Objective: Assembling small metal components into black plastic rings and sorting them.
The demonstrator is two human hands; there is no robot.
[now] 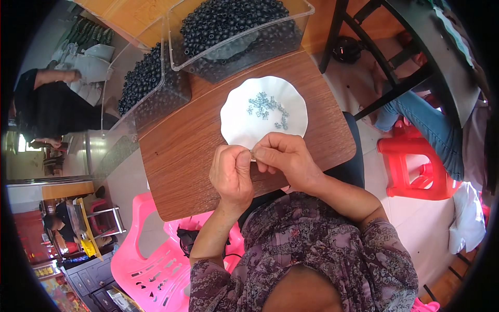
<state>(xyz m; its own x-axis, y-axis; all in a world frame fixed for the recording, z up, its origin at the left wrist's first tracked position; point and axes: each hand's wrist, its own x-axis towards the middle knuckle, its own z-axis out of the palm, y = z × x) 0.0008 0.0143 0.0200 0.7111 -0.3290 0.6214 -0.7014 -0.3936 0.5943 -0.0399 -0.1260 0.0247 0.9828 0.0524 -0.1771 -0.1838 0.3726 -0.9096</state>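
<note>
My left hand and my right hand meet at the near edge of a white scalloped plate. Both are closed, thumbs and forefingers pinched together around something tiny between them. That piece is mostly covered by the fingertips, and its kind cannot be made out. On the plate lies a loose scatter of small clear bluish-grey pieces, well beyond my fingers. The plate rests on a brown wooden tabletop.
Two clear plastic bins hold many small dark ring-like parts at the table's far side. A pink chair stands at lower left. To the right are a red stool, a dark table and a seated person's jeans-clad leg.
</note>
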